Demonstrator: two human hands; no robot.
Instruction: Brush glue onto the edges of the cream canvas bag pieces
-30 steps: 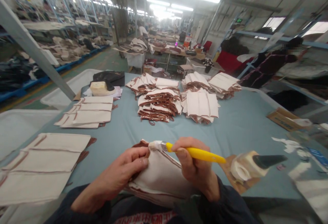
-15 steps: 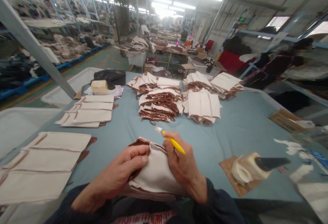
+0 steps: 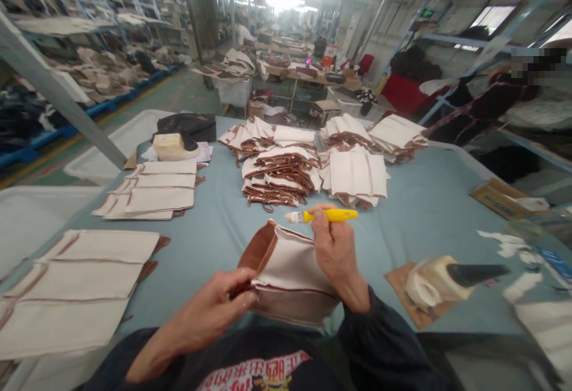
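Observation:
Between my hands is a cream fabric pouch with brown edges, its brown inside showing at the open left end. My left hand pinches the pouch's near left edge between thumb and fingers. A yellow-handled brush is gripped in my right hand, its pale-coated bristles pointing left above the pouch's far edge. The right hand's lower fingers are against the pouch's right side, partly hidden behind it. On the right stands a cut-open cream container with a dark handle, on a brown board.
Stacks of cream and brown pieces lie across the table's far side. Flat cream panels overlap at the left. A cardboard box and white scraps are at the right edge. Another person is at the far right.
The pouch has been tilted and its left end opened wider, showing more brown. My left hand has moved down along its edge. My right hand has risen rightward, the brush now nearly level.

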